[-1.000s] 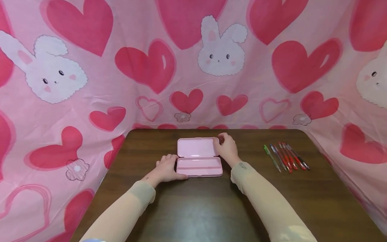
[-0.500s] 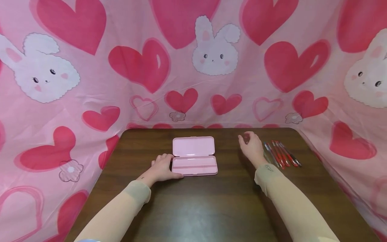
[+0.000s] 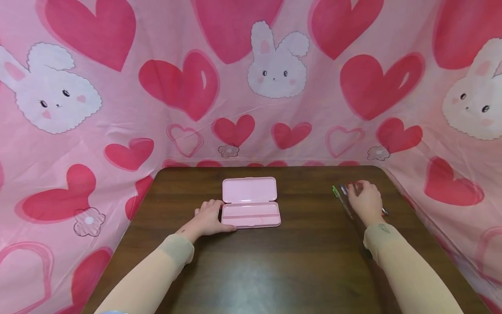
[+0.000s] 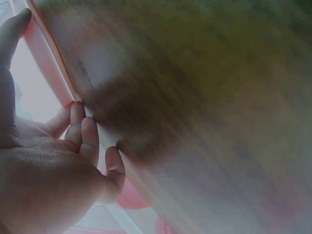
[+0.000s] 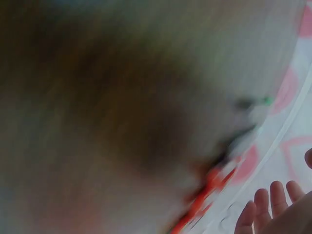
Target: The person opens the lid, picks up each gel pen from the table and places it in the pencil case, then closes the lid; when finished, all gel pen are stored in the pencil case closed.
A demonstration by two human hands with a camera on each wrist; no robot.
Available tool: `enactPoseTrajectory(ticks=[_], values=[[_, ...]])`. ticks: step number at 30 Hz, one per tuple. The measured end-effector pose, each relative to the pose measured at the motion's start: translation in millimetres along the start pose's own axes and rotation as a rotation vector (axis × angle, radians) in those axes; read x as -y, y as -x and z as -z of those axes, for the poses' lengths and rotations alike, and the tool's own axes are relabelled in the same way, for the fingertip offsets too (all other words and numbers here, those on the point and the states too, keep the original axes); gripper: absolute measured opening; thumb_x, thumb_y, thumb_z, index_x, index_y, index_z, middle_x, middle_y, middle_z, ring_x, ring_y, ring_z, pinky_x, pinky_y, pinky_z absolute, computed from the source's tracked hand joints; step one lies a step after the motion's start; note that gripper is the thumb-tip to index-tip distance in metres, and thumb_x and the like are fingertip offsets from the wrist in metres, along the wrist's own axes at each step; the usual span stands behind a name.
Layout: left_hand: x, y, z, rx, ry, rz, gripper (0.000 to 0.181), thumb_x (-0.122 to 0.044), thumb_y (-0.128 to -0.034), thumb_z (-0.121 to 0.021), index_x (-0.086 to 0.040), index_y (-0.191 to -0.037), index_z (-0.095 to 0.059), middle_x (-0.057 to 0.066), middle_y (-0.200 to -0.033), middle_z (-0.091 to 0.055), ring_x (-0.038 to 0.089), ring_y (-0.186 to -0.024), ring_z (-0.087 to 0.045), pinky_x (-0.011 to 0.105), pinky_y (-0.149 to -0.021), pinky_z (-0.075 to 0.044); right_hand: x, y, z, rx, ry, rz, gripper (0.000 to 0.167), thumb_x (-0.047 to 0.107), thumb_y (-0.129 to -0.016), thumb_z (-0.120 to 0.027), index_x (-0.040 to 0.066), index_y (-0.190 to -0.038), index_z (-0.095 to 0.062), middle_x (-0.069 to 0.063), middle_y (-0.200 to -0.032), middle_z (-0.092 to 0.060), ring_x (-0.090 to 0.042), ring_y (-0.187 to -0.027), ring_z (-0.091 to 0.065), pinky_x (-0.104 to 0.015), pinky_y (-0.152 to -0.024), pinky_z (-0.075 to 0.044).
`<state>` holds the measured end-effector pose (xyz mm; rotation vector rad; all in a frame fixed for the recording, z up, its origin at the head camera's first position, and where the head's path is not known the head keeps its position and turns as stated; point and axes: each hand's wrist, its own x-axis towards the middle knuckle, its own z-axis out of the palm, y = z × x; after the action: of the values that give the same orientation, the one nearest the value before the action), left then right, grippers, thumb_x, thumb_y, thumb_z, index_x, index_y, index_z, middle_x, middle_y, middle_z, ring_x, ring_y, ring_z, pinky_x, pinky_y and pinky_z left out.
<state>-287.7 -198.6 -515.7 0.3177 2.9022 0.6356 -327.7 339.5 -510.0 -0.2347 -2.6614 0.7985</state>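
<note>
A pink pencil case (image 3: 249, 190) lies with its lid folded back, its divided tray toward me. My left hand (image 3: 209, 218) rests against the tray's left end, thumb along the front edge; the left wrist view shows fairly straight fingertips touching the case's edge. Over the row of pens on the right is my right hand (image 3: 366, 201), hiding most of them. A green pen (image 3: 342, 200) shows left of it, with a blue-capped pen (image 3: 343, 189) beside that. Blurred red pens (image 5: 209, 187) appear in the right wrist view, apart from the loosely spread fingers.
Everything stands on a dark brown wooden table (image 3: 251, 270) with rounded far corners. A pink cloth (image 3: 235, 100) with hearts and rabbits hangs close behind it and on both sides.
My right hand has left the case lid and travelled right until it is over the pens. The left hand has stayed at the case. The head view has shifted slightly.
</note>
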Motion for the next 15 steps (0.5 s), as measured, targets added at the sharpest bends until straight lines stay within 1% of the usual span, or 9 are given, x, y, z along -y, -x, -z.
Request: enactPoseTrajectory(ticks=[2,3,6,9,12,15], values=[[0.0,-0.1,0.5,0.000,0.003,0.000,0.099,-0.074,-0.0754,-0.089,-0.012,-0.146,-0.058,0.008,-0.137,-0.064,0.029,-0.129,-0.051,0.056,-0.105,-0.042,-11,0.3,8,0.005,0.034,-0.038,0.057,0.039,-0.109,-0.055,-0.009,-0.140,-0.059,-0.040,-0.137,-0.058,-0.064,-0.126,-0.053,-0.076,-0.105,-0.041],[0.0,-0.2,0.7,0.000,0.003,0.000,0.099,-0.074,-0.0752,-0.089,-0.012,-0.146,-0.058,0.008,-0.136,-0.064,0.029,-0.128,-0.051,0.056,-0.104,-0.042,-16,0.2,12,0.020,0.053,-0.067,0.057,0.040,-0.109,-0.053,-0.008,-0.141,-0.058,-0.041,-0.140,-0.056,-0.065,-0.127,-0.051,-0.077,-0.104,-0.040],[0.3,-1.0,0.6,-0.002,0.006,-0.003,0.098,-0.074,-0.0748,-0.089,-0.012,-0.145,-0.059,0.008,-0.136,-0.064,0.029,-0.128,-0.051,0.056,-0.104,-0.042,-29,0.5,24,0.101,0.105,-0.161,0.061,0.042,-0.111,-0.047,-0.006,-0.146,-0.054,-0.044,-0.147,-0.048,-0.070,-0.131,-0.043,-0.080,-0.102,-0.036],[0.5,-1.7,0.6,-0.002,0.009,-0.007,0.098,-0.075,-0.0750,-0.088,-0.012,-0.145,-0.059,0.008,-0.136,-0.064,0.029,-0.128,-0.051,0.057,-0.104,-0.042,-39,0.7,34,0.192,0.145,-0.239,0.063,0.041,-0.112,-0.042,-0.008,-0.151,-0.048,-0.048,-0.150,-0.040,-0.074,-0.133,-0.038,-0.083,-0.102,-0.035],[0.6,-1.1,0.5,0.002,0.009,-0.004,0.099,-0.075,-0.0755,-0.088,-0.013,-0.146,-0.058,0.008,-0.137,-0.064,0.029,-0.128,-0.050,0.056,-0.105,-0.042,-47,1.4,39,0.265,0.172,-0.276,0.064,0.039,-0.112,-0.038,-0.010,-0.153,-0.045,-0.050,-0.151,-0.037,-0.076,-0.133,-0.037,-0.084,-0.103,-0.036],[0.2,0.5,0.8,0.004,0.009,0.001,0.098,-0.074,-0.0755,-0.088,-0.013,-0.146,-0.058,0.008,-0.136,-0.063,0.029,-0.128,-0.050,0.056,-0.105,-0.042,-53,1.7,39,0.304,0.195,-0.277,0.064,0.038,-0.112,-0.036,-0.011,-0.152,-0.045,-0.051,-0.150,-0.039,-0.076,-0.132,-0.038,-0.084,-0.102,-0.038]])
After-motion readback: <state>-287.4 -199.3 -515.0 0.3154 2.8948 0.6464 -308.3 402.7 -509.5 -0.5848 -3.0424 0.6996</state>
